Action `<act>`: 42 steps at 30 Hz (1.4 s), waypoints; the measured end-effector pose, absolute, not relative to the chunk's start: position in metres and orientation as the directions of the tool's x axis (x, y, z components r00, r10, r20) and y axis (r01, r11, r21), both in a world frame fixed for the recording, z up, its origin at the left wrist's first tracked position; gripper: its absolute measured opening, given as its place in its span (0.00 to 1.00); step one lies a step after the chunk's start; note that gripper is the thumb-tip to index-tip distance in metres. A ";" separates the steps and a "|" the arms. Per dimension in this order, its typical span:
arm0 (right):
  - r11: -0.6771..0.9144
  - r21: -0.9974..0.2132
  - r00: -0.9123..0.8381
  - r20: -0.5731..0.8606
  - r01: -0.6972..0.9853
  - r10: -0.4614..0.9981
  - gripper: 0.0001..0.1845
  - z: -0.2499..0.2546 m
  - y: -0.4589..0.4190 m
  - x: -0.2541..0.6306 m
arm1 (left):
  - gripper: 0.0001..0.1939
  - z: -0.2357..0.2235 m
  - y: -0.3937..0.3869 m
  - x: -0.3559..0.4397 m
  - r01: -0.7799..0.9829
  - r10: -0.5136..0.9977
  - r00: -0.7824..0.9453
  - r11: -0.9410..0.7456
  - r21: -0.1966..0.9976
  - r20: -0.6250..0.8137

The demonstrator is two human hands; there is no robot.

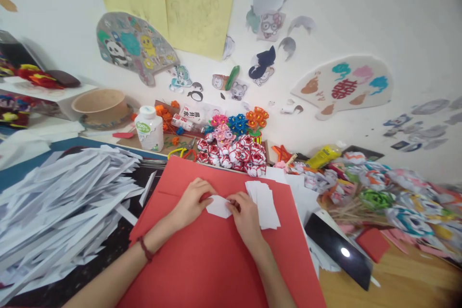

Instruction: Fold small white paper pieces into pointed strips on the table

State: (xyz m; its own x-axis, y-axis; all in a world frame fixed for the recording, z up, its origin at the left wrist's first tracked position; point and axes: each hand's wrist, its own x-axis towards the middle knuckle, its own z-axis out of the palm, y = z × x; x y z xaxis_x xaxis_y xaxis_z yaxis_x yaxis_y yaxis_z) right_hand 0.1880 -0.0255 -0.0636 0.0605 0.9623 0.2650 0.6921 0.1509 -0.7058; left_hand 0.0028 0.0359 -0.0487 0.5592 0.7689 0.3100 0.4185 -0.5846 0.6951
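Both my hands rest on a large red paper sheet (216,260) and work a small white folded paper (218,207). My left hand (193,200) has its fingers curled, pinching the paper's left edge. My right hand (245,214) pinches the right edge with closed fingers. A red cord bracelet (145,249) is on my left wrist. A stack of white paper slips (265,202) lies just right of my right hand on the red sheet.
A big heap of white paper strips (61,202) fills the left. Red-white paper balls (234,151), paper flowers (238,122), a white bottle (149,129) and scissors (184,151) stand behind. A black phone (339,250) and colourful paper flowers (390,197) lie right.
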 end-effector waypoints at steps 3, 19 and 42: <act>0.185 -0.677 0.033 0.295 0.713 0.955 0.08 -0.064 -0.027 0.188 | 0.04 -0.051 0.036 0.002 0.415 0.762 0.558 -0.599 0.685 0.328; 0.367 -0.130 -0.292 0.392 0.921 0.872 0.11 -0.065 -0.037 0.188 | 0.14 -0.047 0.032 -0.006 0.426 0.492 0.811 -0.868 0.255 0.317; 0.414 0.152 -0.440 0.369 0.898 0.819 0.11 -0.057 -0.039 0.178 | 0.09 -0.052 0.033 -0.006 0.385 0.372 0.890 -0.923 0.005 0.264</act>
State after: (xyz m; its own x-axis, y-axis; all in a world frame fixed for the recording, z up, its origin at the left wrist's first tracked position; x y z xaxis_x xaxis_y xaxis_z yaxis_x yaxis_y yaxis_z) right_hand 0.1784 -0.0392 -0.0566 -0.4399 0.8187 0.3690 0.8976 0.4138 0.1520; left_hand -0.0060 0.0328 -0.0516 0.8897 0.3721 0.2643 0.3845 -0.9231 0.0053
